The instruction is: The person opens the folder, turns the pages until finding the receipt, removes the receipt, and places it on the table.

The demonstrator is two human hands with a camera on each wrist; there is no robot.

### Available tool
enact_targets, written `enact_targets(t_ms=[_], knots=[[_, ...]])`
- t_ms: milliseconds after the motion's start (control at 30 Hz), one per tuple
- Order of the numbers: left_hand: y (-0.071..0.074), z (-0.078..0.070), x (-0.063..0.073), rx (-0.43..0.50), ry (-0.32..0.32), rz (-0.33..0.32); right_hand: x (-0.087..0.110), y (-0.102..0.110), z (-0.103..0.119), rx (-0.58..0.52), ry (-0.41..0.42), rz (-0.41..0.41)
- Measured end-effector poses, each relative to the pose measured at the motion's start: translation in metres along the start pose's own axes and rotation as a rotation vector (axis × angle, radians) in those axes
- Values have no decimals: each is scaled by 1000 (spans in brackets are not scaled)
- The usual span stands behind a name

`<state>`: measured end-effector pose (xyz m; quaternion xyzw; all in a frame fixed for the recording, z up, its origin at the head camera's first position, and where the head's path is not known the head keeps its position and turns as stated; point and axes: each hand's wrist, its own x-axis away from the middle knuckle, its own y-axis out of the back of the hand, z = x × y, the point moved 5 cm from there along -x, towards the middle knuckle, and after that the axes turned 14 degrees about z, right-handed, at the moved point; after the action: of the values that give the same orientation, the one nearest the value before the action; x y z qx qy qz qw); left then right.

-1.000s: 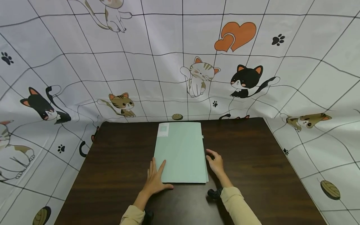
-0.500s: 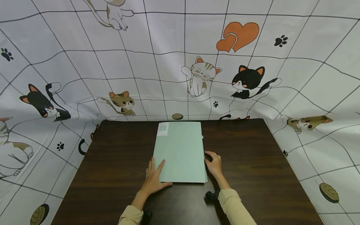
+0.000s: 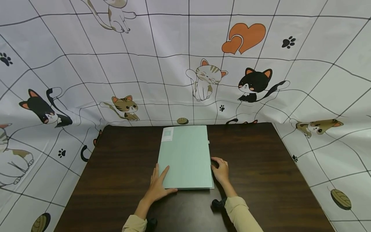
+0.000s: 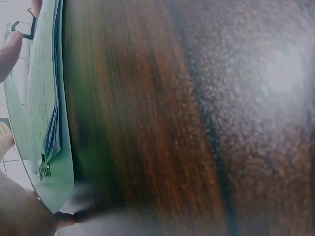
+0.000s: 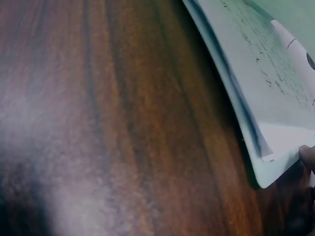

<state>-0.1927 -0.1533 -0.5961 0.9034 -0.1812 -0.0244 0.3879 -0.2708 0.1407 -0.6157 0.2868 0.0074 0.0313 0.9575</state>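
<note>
A pale green file folder (image 3: 185, 158) lies upright-wise on the dark wooden table (image 3: 121, 161), a white label (image 3: 167, 134) at its top left. My left hand (image 3: 157, 187) rests at the lower left edge, fingers spread, thumb along the bottom edge. At the right edge, my right hand (image 3: 221, 170) has its fingers bent and pinches the folder's edge. Both wrist views show the cover slightly raised over loose papers (image 5: 268, 73). Inside, near the spine, a small metal clip (image 4: 44, 168) shows. A thumb or fingertip (image 5: 307, 156) touches the folder in the right wrist view.
Dark wrist-worn devices (image 3: 218, 203) sit below both hands. A white grid-patterned cloth (image 3: 162, 38) with printed cats hangs behind and beside the table. The table's far edge (image 3: 246, 123) lies just past the folder's top.
My right hand has moved slightly left, from beside the folder onto its right edge. The cover's bottom edge is now slightly lifted. The left hand has barely moved.
</note>
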Motion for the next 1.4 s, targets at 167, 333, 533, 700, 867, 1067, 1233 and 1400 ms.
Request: enact_targets(t_ms=[167, 333, 533, 700, 867, 1067, 1233, 1400], knots=[[2, 1, 0, 50, 14, 2, 2, -2, 2, 39, 38, -9], [4, -1, 1, 76, 20, 17, 5, -4, 6, 94, 61, 12], [3, -3, 2, 134, 39, 37, 6, -5, 4, 110, 54, 21], [1, -3, 3, 148, 54, 36, 5, -6, 2, 122, 61, 7], [0, -3, 2, 162, 58, 22, 6, -6, 0, 136, 58, 3], [-1, -7, -2, 127, 32, -7, 5, -4, 0, 148, 49, 0], [-1, -14, -2, 54, -13, -49, 5, -4, -1, 167, 64, -5], [-1, -19, -4, 13, -93, -99, 4, -5, -3, 163, 74, 14]])
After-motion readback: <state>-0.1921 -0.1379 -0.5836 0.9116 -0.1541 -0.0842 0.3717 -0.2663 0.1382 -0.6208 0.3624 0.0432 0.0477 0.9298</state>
